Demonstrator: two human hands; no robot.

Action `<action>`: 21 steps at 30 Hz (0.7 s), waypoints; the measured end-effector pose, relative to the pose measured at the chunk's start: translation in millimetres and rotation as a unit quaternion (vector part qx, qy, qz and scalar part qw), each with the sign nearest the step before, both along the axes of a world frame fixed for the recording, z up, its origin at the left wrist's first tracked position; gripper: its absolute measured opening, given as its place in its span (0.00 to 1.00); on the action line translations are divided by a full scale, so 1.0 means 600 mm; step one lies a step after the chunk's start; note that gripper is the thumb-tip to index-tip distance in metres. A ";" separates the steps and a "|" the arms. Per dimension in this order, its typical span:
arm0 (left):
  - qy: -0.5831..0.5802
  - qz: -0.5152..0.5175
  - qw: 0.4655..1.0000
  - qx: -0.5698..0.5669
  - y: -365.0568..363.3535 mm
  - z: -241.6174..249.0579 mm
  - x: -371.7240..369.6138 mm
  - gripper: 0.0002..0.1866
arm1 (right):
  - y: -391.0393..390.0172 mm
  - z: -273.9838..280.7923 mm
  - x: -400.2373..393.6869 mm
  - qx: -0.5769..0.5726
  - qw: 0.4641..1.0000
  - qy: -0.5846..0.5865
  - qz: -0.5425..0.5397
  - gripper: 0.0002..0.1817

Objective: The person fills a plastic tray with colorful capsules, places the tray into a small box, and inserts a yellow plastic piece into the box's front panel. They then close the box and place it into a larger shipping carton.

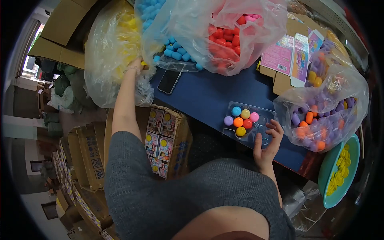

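Note:
My left hand reaches into the mouth of a clear plastic bag of yellow pieces; its fingers are mostly hidden there, with a yellow piece beside them. At the table's front edge lies a clear plastic tray. Small rounded pieces fill its left and middle part: blue, purple, orange, red, pink, pale yellow and yellow. My right hand rests at the tray's right end, fingers apart and curved, holding nothing.
On the blue table lie a phone, blue pieces, a bag of red pieces and a bag of purple and orange pieces. Printed cardboard lies behind. A teal basin and an open carton flank me.

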State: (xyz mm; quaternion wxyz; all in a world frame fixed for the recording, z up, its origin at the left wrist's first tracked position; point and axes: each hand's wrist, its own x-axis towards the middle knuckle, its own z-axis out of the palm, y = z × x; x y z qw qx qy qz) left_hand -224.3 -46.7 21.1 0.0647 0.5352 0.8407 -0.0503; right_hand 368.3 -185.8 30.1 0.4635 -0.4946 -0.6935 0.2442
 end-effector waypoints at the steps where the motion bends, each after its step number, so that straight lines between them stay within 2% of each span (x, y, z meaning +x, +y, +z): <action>1: -0.002 -0.002 1.000 -0.001 -0.006 -0.003 -0.006 0.20 | 0.000 -0.001 0.004 -0.004 1.000 0.000 -0.005 0.15; 3: 0.058 0.003 0.990 0.128 -0.020 -0.013 -0.013 0.20 | 0.002 0.000 0.012 -0.009 1.000 -0.002 -0.012 0.15; 4: 0.055 0.000 0.990 0.127 -0.036 -0.006 0.004 0.20 | 0.007 0.005 0.018 0.003 1.000 -0.001 -0.009 0.14; 6: 0.090 0.040 0.919 0.382 -0.085 0.045 0.069 0.18 | 0.021 0.019 0.022 0.015 1.000 -0.001 -0.011 0.13; 8: -0.056 -0.034 0.827 0.558 -0.122 0.082 0.176 0.16 | 0.037 0.040 0.017 0.011 0.999 0.041 0.028 0.13; 10: -0.173 -0.065 0.780 0.598 -0.150 0.104 0.312 0.14 | 0.055 0.071 -0.010 -0.008 0.992 0.077 0.098 0.16; 11: -0.201 -0.118 0.769 0.595 -0.162 0.102 0.371 0.13 | 0.060 0.075 -0.025 -0.044 0.986 0.092 0.132 0.24; 13: -0.286 -0.216 0.741 0.568 -0.179 0.100 0.478 0.15 | 0.068 0.111 -0.062 -0.154 0.938 0.204 0.235 0.29; 15: -0.364 -0.286 0.727 0.507 -0.193 0.089 0.556 0.18 | 0.076 0.123 -0.078 -0.203 0.905 0.228 0.298 0.34; 17: -0.394 -0.320 0.721 0.472 -0.179 0.081 0.602 0.20 | 0.075 0.124 -0.064 -0.161 0.928 0.185 0.280 0.34; 19: -0.453 -0.416 0.679 0.400 -0.141 0.093 0.634 0.25 | 0.077 0.124 -0.028 -0.014 0.975 0.049 0.215 0.33; 21: -0.405 -0.479 0.724 0.288 -0.101 0.139 0.655 0.32 | 0.067 0.133 0.032 -0.063 0.989 0.053 0.123 0.30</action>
